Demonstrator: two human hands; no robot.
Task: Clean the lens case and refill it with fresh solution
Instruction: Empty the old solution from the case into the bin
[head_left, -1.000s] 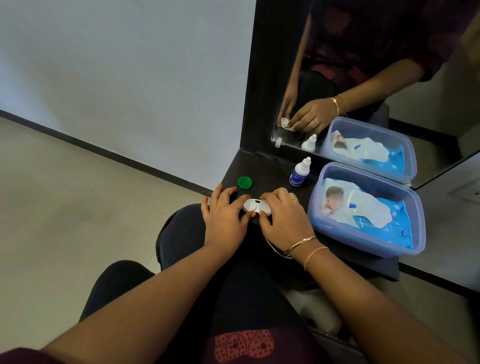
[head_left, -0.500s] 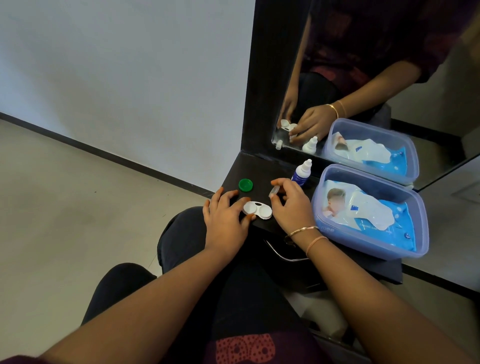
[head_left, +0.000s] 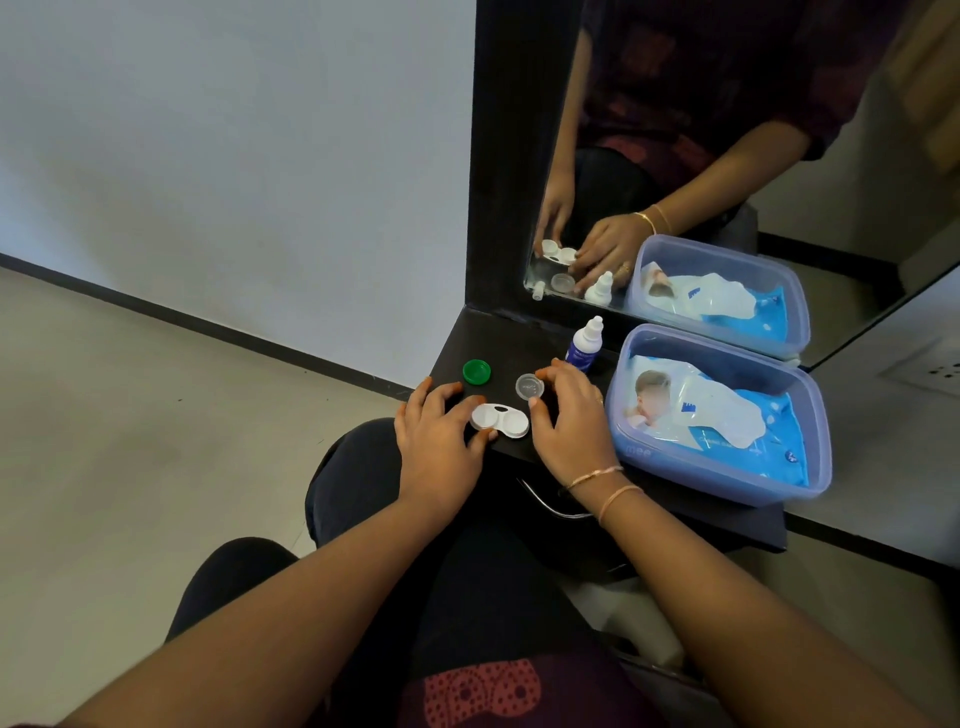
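A white lens case (head_left: 498, 420) lies near the front edge of the dark shelf (head_left: 498, 338), both wells uncovered. My left hand (head_left: 439, 441) grips its left end between thumb and fingers. A clear cap (head_left: 530, 387) lies flat just behind the case, with my right hand (head_left: 569, 421) curled around it, thumb and forefinger touching its rim. Further left sits a green cap (head_left: 476, 372). A small white-and-blue solution bottle (head_left: 587, 345) stands upright with its cap on, behind my right hand.
A translucent blue tub (head_left: 675, 467) holding a pack of wipes (head_left: 727, 415) fills the shelf's right side. A mirror (head_left: 727, 156) rises behind the shelf and reflects my hands. My knees are below the shelf's front edge, and a white wall stands to the left.
My right hand lifted the clear cap off the case's right well, carried it back and laid it flat on the shelf. My left hand stayed on the case.
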